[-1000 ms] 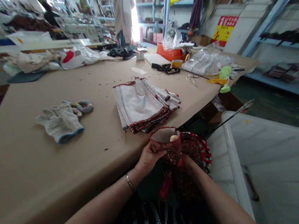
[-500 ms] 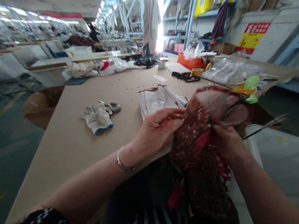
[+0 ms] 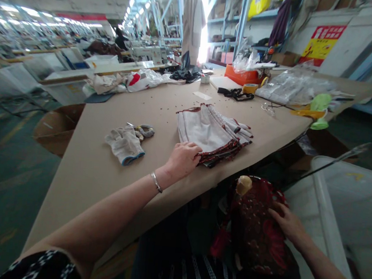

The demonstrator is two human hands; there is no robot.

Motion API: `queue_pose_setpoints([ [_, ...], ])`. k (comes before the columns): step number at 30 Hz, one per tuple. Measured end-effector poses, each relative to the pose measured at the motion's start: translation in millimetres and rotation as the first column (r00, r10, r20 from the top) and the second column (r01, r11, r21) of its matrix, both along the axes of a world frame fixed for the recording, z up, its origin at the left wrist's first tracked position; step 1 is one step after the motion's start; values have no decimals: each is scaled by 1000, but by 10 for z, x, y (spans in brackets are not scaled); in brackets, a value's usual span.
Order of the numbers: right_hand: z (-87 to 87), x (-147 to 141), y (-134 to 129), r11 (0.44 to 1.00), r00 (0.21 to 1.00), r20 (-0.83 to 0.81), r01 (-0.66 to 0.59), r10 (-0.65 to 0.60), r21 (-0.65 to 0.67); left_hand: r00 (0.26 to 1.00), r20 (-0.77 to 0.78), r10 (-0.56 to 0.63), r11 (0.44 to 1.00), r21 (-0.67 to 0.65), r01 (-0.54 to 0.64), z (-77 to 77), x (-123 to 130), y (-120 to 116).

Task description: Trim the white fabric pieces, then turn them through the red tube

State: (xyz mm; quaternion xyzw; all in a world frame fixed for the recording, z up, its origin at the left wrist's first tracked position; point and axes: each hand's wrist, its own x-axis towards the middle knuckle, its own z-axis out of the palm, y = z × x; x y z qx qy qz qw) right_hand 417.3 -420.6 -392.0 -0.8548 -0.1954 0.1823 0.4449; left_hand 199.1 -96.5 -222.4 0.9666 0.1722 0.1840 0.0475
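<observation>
A stack of white cloth pieces with dark red edging (image 3: 203, 130) lies near the table's front edge. At its near left corner is my left hand (image 3: 186, 157), fingers curled together on the cloth edge; the fingertips are partly hidden. A dark red patterned cloth (image 3: 259, 225) is draped over my lap, below the table edge. My right hand (image 3: 285, 219) rests on its right side, fingers stretched out over the fabric. On the upper part of that cloth sits a small cream-coloured lump (image 3: 244, 185), its kind unclear. A red tassel-like piece (image 3: 220, 243) hangs at the left.
Left of the stack lie a pair of pale work gloves (image 3: 126, 144). Farther back are an orange box (image 3: 241, 76), yellow tape (image 3: 250, 88), black straps (image 3: 234, 94) and clear plastic bags (image 3: 293, 86). A white bin (image 3: 320, 183) stands at my right, a cardboard box (image 3: 58, 129) at the left.
My left hand has let go of the dark red cloth and moved down to the white stack. The raised part of the red cloth has dropped to my lap, my right hand lowering with it.
</observation>
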Motion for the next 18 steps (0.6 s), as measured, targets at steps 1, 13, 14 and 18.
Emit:
queue_pose_setpoints([
  [1,-10,37,30,1000,1000,26,12,-12,-7,999,-44,8,999,33,-7,16,21,-3],
  [13,2039,-662,1844,771,293,830,-592,475,-233,975,-206,78,960,280,-17,140,122,-57],
  [14,2053,-704,2014,758,239,805,-552,544,-348,976,-195,92,962,272,-36,157,124,-65],
  [18,2010,-615,2397,745,235,736,-439,635,-503,988,-39,147,963,232,-134,274,56,-95],
])
